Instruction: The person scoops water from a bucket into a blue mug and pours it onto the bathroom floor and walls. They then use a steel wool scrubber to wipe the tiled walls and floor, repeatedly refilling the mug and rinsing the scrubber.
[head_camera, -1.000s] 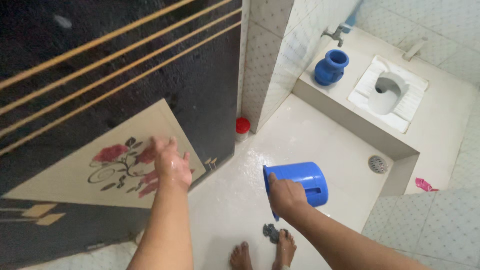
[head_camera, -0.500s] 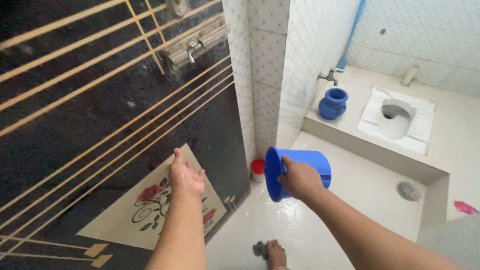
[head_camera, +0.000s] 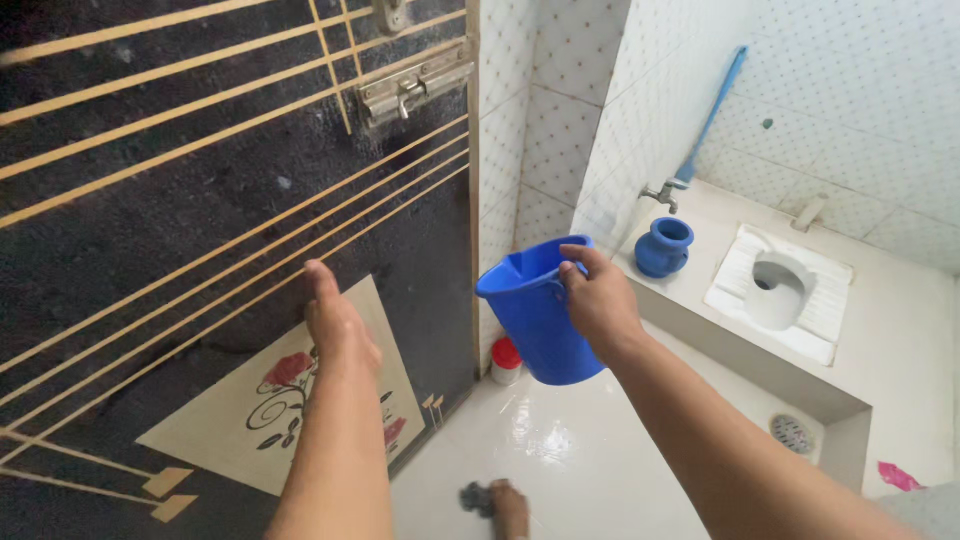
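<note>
1. The right hand (head_camera: 600, 300) grips the rim of a blue mug (head_camera: 537, 315), held upright just right of the door (head_camera: 200, 200); its contents are hidden.
2. The left hand (head_camera: 338, 325) is open and flat against the door, holding nothing.
3. A blue pot (head_camera: 663, 247) stands on the ledge (head_camera: 720, 330) right of the door, opening up, inside unseen.
4. A red-capped jar (head_camera: 507, 361) sits at the door's bottom corner.
5. Wet floor (head_camera: 590, 450) lies open beside the door.

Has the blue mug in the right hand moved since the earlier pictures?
Yes. The blue mug in the right hand has risen: it was below the red-capped bottle, and now sits above it, mouth upward.
</note>
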